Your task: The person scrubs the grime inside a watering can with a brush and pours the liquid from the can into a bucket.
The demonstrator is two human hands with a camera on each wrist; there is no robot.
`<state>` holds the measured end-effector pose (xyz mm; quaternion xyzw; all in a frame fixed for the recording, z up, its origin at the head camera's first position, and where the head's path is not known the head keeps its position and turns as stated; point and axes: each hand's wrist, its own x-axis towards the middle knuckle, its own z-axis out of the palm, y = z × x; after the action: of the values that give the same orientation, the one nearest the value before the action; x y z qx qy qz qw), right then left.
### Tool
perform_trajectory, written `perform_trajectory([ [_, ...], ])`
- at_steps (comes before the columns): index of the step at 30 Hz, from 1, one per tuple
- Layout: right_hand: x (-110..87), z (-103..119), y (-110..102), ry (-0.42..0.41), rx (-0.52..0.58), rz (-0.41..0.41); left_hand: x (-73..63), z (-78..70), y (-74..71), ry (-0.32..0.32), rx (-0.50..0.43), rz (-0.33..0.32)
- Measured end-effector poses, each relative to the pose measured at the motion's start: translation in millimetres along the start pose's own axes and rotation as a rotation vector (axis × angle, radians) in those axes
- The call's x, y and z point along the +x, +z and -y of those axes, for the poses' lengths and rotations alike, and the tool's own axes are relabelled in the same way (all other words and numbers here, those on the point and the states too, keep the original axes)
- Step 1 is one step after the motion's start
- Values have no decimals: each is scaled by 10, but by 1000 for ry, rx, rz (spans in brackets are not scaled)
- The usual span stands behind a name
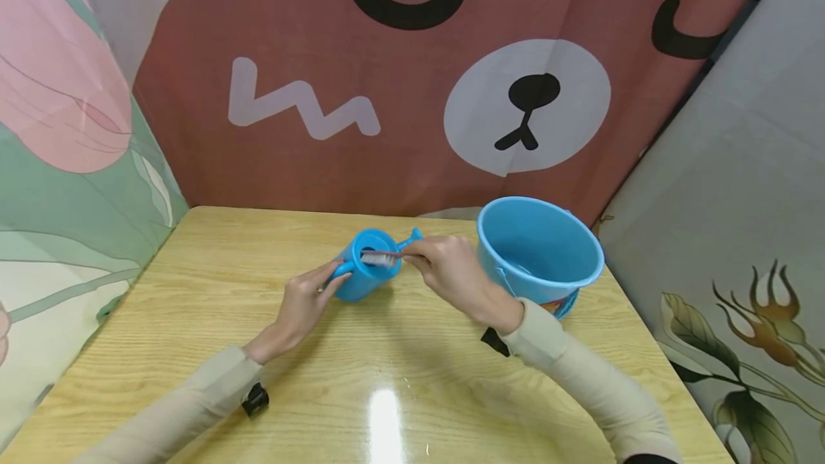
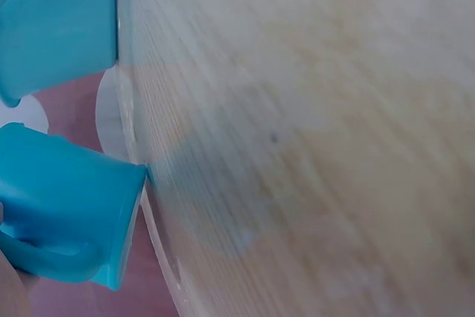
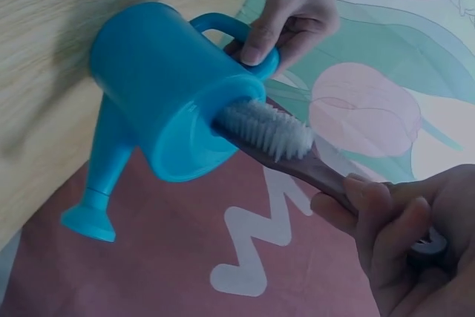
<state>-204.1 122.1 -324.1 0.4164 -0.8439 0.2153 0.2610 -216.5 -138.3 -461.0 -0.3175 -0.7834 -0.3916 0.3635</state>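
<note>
A small blue watering can (image 1: 367, 281) is tilted above the table, its spout and rose (image 3: 89, 220) pointing away from its handle. My left hand (image 1: 303, 303) grips the can by its looped handle (image 3: 237, 31), thumb over the loop. In my right hand (image 1: 451, 274) is a brush with a dark reddish-brown handle and white bristles (image 3: 267, 130), held by the handle. The brush's tip reaches into the can's top opening, so its far end is hidden there. The left wrist view shows the can's side and base (image 2: 67, 198), with only a sliver of the hand.
A larger blue bucket (image 1: 538, 242) stands at the table's back right, close beside my right forearm. The wooden table (image 1: 225, 292) meets a brown bear-print curtain (image 1: 290, 170) at the back. Printed cloths hang at the left and right sides.
</note>
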Motion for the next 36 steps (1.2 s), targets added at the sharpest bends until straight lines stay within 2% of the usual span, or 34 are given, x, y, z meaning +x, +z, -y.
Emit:
perform_trajectory([
  [12, 74, 17, -82, 56, -26, 55, 15, -37, 11, -7, -8, 49],
  [23, 148, 29, -91, 113, -54, 91, 38, -50, 32, 19, 38, 22],
  [29, 163, -1, -31, 107, -77, 127, 40, -76, 57, 33, 24, 80],
  [31, 157, -20, -9, 116, -72, 126, 48, -83, 67, 34, 20, 96],
  [36, 147, -50, 22, 131, -62, 104, 64, -75, 73, 22, 28, 82],
])
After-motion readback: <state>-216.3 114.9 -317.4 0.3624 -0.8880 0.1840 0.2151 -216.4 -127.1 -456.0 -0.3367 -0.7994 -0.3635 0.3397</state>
